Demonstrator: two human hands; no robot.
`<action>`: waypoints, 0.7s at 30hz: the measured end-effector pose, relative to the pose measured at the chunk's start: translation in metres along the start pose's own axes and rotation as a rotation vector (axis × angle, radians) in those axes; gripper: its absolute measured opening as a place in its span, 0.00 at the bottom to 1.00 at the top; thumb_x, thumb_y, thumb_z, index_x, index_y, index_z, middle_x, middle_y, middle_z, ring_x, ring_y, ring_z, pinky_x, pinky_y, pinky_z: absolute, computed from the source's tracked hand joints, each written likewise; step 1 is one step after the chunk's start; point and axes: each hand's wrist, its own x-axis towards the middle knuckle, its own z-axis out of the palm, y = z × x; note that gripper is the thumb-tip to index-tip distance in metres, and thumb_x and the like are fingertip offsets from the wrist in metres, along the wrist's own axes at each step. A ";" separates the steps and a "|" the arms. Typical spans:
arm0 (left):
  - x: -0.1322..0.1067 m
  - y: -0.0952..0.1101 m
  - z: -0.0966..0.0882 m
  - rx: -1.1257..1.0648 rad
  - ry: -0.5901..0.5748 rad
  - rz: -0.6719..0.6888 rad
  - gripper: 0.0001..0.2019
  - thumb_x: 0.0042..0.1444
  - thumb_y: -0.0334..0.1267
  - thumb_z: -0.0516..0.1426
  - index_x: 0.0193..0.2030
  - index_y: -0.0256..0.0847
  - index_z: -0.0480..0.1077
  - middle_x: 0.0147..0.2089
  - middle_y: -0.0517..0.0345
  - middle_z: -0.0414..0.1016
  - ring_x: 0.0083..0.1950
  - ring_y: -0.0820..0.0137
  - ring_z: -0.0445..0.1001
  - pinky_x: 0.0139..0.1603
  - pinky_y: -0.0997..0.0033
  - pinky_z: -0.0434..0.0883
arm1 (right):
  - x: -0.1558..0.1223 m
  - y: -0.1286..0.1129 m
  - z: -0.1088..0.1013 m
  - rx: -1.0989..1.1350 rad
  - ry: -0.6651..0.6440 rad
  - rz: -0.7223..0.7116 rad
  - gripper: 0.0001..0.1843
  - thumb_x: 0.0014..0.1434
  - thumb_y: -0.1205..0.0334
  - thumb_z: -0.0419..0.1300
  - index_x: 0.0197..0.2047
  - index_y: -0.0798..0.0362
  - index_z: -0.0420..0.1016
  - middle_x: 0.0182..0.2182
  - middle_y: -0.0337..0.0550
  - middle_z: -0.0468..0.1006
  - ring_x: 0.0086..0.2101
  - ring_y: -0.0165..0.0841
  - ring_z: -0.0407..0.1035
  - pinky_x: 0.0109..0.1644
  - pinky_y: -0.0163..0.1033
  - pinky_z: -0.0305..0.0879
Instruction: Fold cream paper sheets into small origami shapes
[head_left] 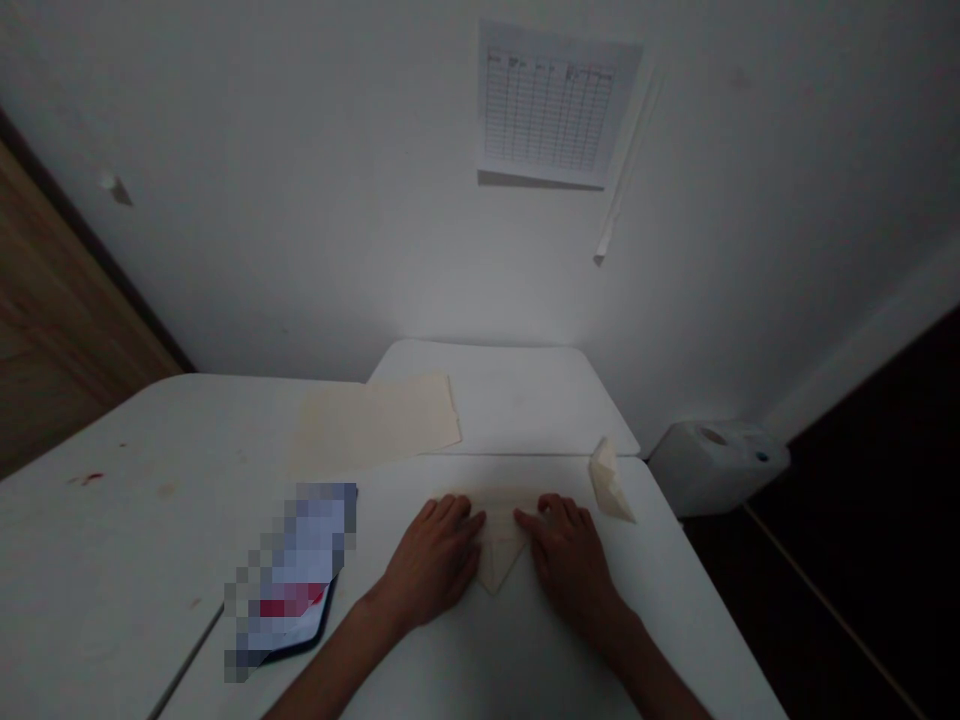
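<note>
A cream sheet of paper (pixel 501 553), folded so that a point faces me, lies flat on the white table (pixel 517 660). My left hand (pixel 439 555) is at its left side, fingers curled onto the paper and thumb reaching inward. On the opposite side my right hand (pixel 570 555) mirrors this, its fingers bent over the paper and thumb toward the middle. Both hands partly hide the paper's upper corners. Just beyond my right hand rests a small folded paper piece (pixel 611 482), standing up a little from the table.
Left of my hands lies a phone (pixel 300 570), its screen blurred out. A flat cream sheet (pixel 379 422) is farther back. The wall (pixel 337 220) behind carries a printed chart (pixel 555 110). A white plastic container (pixel 716 465) stands beyond the table's right edge.
</note>
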 end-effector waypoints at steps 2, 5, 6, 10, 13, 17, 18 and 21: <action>0.000 0.001 -0.001 -0.005 0.000 -0.005 0.17 0.60 0.34 0.51 0.56 0.40 0.66 0.49 0.47 0.66 0.50 0.57 0.63 0.52 0.53 0.63 | -0.001 0.005 0.001 -0.006 0.010 0.016 0.24 0.60 0.72 0.55 0.56 0.40 0.70 0.48 0.47 0.69 0.48 0.41 0.61 0.52 0.45 0.56; 0.001 0.001 -0.001 -0.004 -0.003 -0.011 0.17 0.60 0.34 0.52 0.56 0.41 0.66 0.49 0.47 0.66 0.51 0.57 0.63 0.52 0.53 0.63 | -0.004 0.011 0.002 -0.013 0.023 0.025 0.24 0.60 0.71 0.55 0.56 0.40 0.70 0.48 0.47 0.68 0.48 0.41 0.61 0.51 0.45 0.56; 0.000 0.000 -0.001 -0.002 -0.004 -0.012 0.17 0.60 0.34 0.52 0.56 0.41 0.66 0.49 0.47 0.66 0.51 0.57 0.63 0.52 0.53 0.62 | -0.005 0.013 0.002 -0.015 0.028 0.027 0.24 0.60 0.71 0.55 0.56 0.40 0.70 0.47 0.47 0.68 0.47 0.41 0.61 0.51 0.45 0.56; -0.001 -0.001 0.001 0.000 0.001 -0.007 0.18 0.60 0.34 0.51 0.57 0.41 0.65 0.51 0.47 0.65 0.52 0.57 0.63 0.53 0.53 0.62 | -0.010 0.020 0.001 -0.032 0.050 0.038 0.24 0.59 0.72 0.55 0.56 0.41 0.70 0.46 0.47 0.68 0.46 0.41 0.62 0.50 0.45 0.57; -0.002 -0.002 0.002 0.002 -0.001 -0.005 0.18 0.60 0.34 0.51 0.57 0.41 0.65 0.50 0.47 0.65 0.52 0.57 0.63 0.53 0.53 0.62 | -0.012 0.022 0.001 -0.044 0.073 0.047 0.23 0.60 0.71 0.55 0.55 0.43 0.71 0.45 0.47 0.69 0.46 0.41 0.62 0.50 0.45 0.58; -0.002 -0.001 0.003 0.003 -0.003 -0.010 0.18 0.60 0.33 0.51 0.58 0.42 0.65 0.51 0.47 0.65 0.52 0.57 0.63 0.53 0.53 0.62 | -0.015 0.023 0.002 -0.055 0.110 0.047 0.21 0.61 0.70 0.55 0.55 0.45 0.71 0.45 0.47 0.70 0.45 0.41 0.63 0.49 0.46 0.59; -0.002 -0.001 0.003 0.003 -0.004 -0.011 0.18 0.60 0.34 0.51 0.58 0.42 0.65 0.51 0.47 0.65 0.52 0.57 0.63 0.53 0.54 0.62 | -0.015 0.023 0.003 -0.054 0.119 0.045 0.20 0.61 0.70 0.54 0.55 0.45 0.71 0.44 0.47 0.70 0.45 0.41 0.63 0.49 0.46 0.59; -0.001 -0.002 0.003 0.003 -0.003 -0.009 0.18 0.61 0.34 0.51 0.58 0.41 0.65 0.51 0.46 0.65 0.52 0.56 0.62 0.53 0.53 0.62 | -0.015 0.025 0.005 -0.035 0.146 0.032 0.17 0.62 0.70 0.53 0.53 0.49 0.71 0.44 0.48 0.70 0.44 0.41 0.64 0.50 0.47 0.60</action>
